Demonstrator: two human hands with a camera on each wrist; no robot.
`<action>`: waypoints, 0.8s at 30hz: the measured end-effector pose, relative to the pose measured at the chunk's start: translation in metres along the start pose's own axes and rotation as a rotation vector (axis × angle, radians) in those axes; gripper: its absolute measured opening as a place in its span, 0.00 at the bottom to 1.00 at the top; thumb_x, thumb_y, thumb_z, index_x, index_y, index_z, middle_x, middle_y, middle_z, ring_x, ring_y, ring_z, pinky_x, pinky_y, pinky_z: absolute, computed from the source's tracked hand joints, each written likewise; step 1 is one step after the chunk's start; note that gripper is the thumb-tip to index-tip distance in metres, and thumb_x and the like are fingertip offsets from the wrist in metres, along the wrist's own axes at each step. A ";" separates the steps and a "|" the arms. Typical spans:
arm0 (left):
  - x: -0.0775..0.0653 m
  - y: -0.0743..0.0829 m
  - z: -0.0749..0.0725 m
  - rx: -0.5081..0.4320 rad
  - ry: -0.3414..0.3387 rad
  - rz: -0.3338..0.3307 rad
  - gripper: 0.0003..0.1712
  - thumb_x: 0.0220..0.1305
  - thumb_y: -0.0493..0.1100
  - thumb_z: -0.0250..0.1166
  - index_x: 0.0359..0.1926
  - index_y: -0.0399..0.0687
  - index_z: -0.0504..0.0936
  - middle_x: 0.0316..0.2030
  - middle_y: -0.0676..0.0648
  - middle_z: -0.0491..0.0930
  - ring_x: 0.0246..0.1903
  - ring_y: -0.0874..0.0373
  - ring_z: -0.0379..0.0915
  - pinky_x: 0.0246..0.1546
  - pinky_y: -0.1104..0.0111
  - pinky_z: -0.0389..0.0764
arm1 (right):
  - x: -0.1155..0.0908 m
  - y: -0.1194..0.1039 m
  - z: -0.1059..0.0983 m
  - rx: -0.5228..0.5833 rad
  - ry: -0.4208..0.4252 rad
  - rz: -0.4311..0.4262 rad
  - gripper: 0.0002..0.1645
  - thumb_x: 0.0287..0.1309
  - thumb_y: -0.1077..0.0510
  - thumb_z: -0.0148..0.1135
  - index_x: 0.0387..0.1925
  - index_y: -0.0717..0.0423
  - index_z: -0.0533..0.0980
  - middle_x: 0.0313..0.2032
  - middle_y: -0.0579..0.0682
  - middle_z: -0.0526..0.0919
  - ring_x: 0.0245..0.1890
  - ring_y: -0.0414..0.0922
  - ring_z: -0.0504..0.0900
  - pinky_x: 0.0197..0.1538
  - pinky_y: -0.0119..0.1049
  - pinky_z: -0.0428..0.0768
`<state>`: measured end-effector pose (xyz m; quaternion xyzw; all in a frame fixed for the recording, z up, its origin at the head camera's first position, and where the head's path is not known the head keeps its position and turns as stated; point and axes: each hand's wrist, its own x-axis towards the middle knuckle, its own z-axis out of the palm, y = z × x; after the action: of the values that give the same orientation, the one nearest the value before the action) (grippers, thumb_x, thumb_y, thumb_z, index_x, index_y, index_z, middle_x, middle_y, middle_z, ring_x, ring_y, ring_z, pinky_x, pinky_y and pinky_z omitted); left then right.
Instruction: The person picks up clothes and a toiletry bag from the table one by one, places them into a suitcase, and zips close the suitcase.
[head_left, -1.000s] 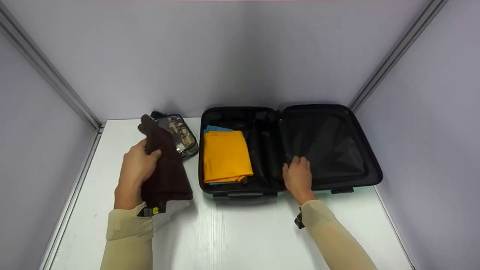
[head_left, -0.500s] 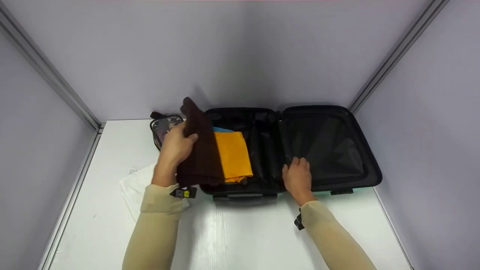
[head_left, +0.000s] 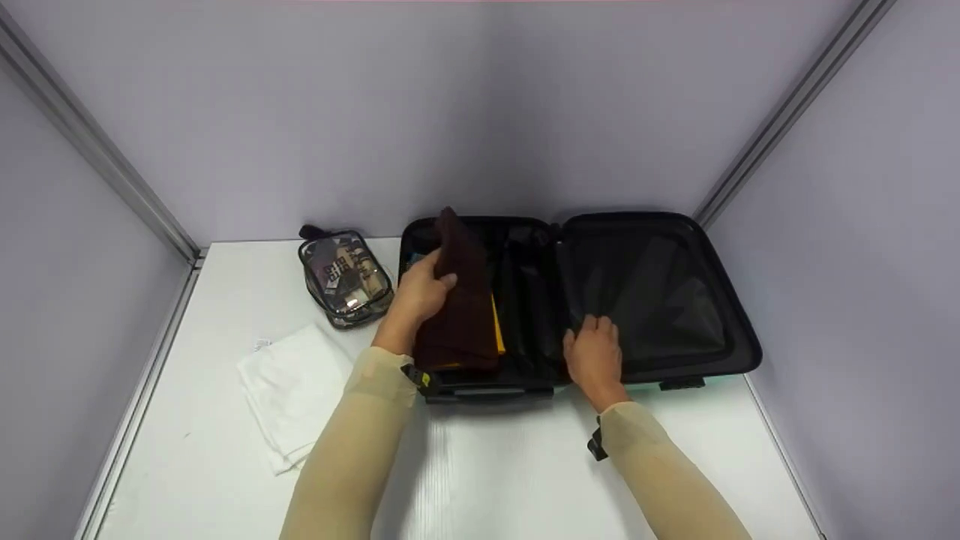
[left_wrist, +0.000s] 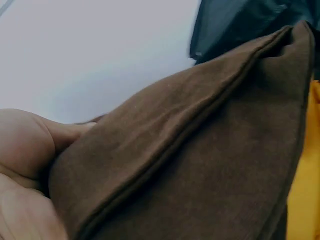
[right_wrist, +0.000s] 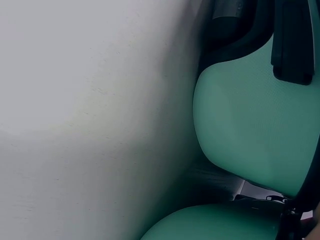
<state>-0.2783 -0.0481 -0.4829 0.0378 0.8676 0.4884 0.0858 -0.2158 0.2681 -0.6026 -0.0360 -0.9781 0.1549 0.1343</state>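
My left hand point(head_left: 421, 294) grips a folded dark brown garment point(head_left: 466, 315) over the left half of the open suitcase point(head_left: 491, 391). The thumb lies on top of the cloth; the other fingers are hidden beneath it. In the left wrist view, the brown garment point(left_wrist: 190, 135) fills most of the frame, its folded layers slightly apart. Under it, a strip of a folded yellow cloth point(head_left: 498, 330) shows at the right. My right hand point(head_left: 595, 356) holds the suitcase's inner rim near the hinge, fingers bent over it. The right wrist view mostly shows the green shell point(right_wrist: 255, 110).
A clear, black-edged pouch point(head_left: 346, 277) with small items stands left of the suitcase. In front of it a folded white cloth point(head_left: 296, 390) lies on the white table point(head_left: 495, 472). The suitcase's right half point(head_left: 660, 300) lies open with a black lining. Grey walls enclose the table.
My left hand has carried the brown garment rightward from beside the pouch to above the yellow cloth in the suitcase. This uncovers the pouch and white cloth. My right hand stays put.
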 end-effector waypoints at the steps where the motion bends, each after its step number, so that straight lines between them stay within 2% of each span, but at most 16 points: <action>1: 0.003 -0.003 0.004 -0.016 -0.016 -0.003 0.36 0.80 0.44 0.58 0.83 0.51 0.60 0.77 0.37 0.67 0.77 0.39 0.61 0.76 0.46 0.64 | 0.000 0.000 0.000 -0.001 0.003 0.000 0.28 0.75 0.52 0.61 0.59 0.74 0.74 0.48 0.69 0.76 0.50 0.65 0.77 0.52 0.59 0.82; 4: 0.011 -0.015 0.014 -0.109 -0.063 -0.024 0.36 0.81 0.44 0.57 0.84 0.53 0.58 0.78 0.38 0.64 0.78 0.39 0.59 0.76 0.45 0.63 | 0.001 0.001 0.000 -0.002 0.011 -0.004 0.27 0.74 0.52 0.62 0.58 0.74 0.74 0.48 0.69 0.77 0.50 0.65 0.77 0.51 0.58 0.82; 6: 0.016 -0.026 0.018 -0.161 -0.080 -0.062 0.37 0.82 0.44 0.57 0.85 0.55 0.55 0.79 0.39 0.62 0.78 0.40 0.58 0.77 0.45 0.62 | 0.002 0.001 0.000 0.003 0.011 -0.010 0.27 0.75 0.52 0.61 0.58 0.75 0.74 0.48 0.69 0.77 0.50 0.65 0.77 0.51 0.58 0.82; 8: 0.020 -0.037 0.021 -0.151 -0.075 -0.107 0.39 0.82 0.44 0.57 0.85 0.53 0.53 0.80 0.38 0.62 0.78 0.39 0.58 0.76 0.45 0.63 | 0.002 0.002 0.001 0.009 0.009 -0.013 0.27 0.75 0.52 0.61 0.58 0.75 0.74 0.48 0.69 0.77 0.50 0.65 0.77 0.51 0.58 0.82; 10: 0.021 -0.047 0.024 -0.057 -0.056 -0.160 0.43 0.81 0.42 0.57 0.86 0.46 0.46 0.77 0.34 0.65 0.75 0.37 0.63 0.74 0.46 0.66 | 0.002 0.002 0.002 0.018 0.004 -0.016 0.28 0.75 0.52 0.61 0.59 0.75 0.74 0.49 0.70 0.77 0.50 0.65 0.77 0.51 0.59 0.82; 12: 0.018 -0.052 0.027 0.080 -0.026 -0.196 0.47 0.79 0.39 0.57 0.85 0.39 0.39 0.73 0.28 0.67 0.71 0.34 0.68 0.71 0.46 0.71 | 0.001 0.003 0.001 0.024 0.003 -0.014 0.28 0.75 0.52 0.61 0.59 0.75 0.73 0.49 0.70 0.77 0.51 0.65 0.77 0.52 0.59 0.82; 14: 0.013 -0.053 0.032 0.236 0.010 -0.195 0.49 0.76 0.36 0.57 0.83 0.32 0.35 0.71 0.22 0.66 0.64 0.30 0.74 0.66 0.45 0.75 | 0.001 0.003 0.001 0.025 0.010 -0.020 0.28 0.75 0.53 0.61 0.59 0.76 0.73 0.49 0.70 0.77 0.51 0.65 0.77 0.52 0.59 0.82; 16: 0.005 -0.051 0.038 0.365 0.040 -0.156 0.48 0.75 0.35 0.57 0.83 0.29 0.38 0.72 0.20 0.61 0.63 0.28 0.73 0.63 0.44 0.77 | 0.001 0.004 0.000 0.019 0.020 -0.026 0.28 0.75 0.53 0.61 0.59 0.76 0.74 0.49 0.70 0.77 0.50 0.65 0.77 0.52 0.59 0.82; 18: -0.003 -0.046 0.044 0.493 0.053 -0.091 0.45 0.74 0.36 0.60 0.82 0.29 0.47 0.76 0.20 0.53 0.69 0.25 0.66 0.67 0.43 0.75 | 0.001 0.004 0.000 0.016 0.027 -0.031 0.28 0.75 0.53 0.62 0.58 0.76 0.74 0.49 0.70 0.77 0.50 0.66 0.77 0.52 0.59 0.82; 20: -0.012 -0.043 0.049 0.603 0.031 -0.038 0.43 0.75 0.42 0.64 0.81 0.32 0.55 0.79 0.23 0.49 0.76 0.25 0.55 0.72 0.42 0.68 | 0.001 0.004 -0.001 0.013 0.025 -0.032 0.28 0.75 0.53 0.62 0.59 0.76 0.74 0.49 0.70 0.77 0.50 0.65 0.77 0.52 0.59 0.82; 22: -0.020 -0.041 0.053 0.668 -0.023 -0.005 0.45 0.76 0.51 0.66 0.81 0.34 0.58 0.81 0.26 0.46 0.81 0.27 0.42 0.78 0.41 0.57 | 0.001 0.004 -0.001 0.013 0.024 -0.030 0.28 0.75 0.53 0.62 0.59 0.76 0.74 0.49 0.70 0.77 0.50 0.66 0.77 0.52 0.59 0.81; 24: -0.026 -0.043 0.055 0.695 -0.086 -0.006 0.50 0.75 0.61 0.64 0.82 0.36 0.57 0.82 0.28 0.45 0.82 0.29 0.34 0.80 0.40 0.49 | 0.002 0.004 -0.002 0.013 0.026 -0.028 0.28 0.74 0.53 0.62 0.59 0.76 0.74 0.49 0.70 0.77 0.50 0.66 0.77 0.52 0.59 0.81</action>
<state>-0.2417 -0.0277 -0.5447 0.0828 0.9777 0.1617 0.1055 -0.2167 0.2720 -0.6019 -0.0233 -0.9756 0.1590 0.1495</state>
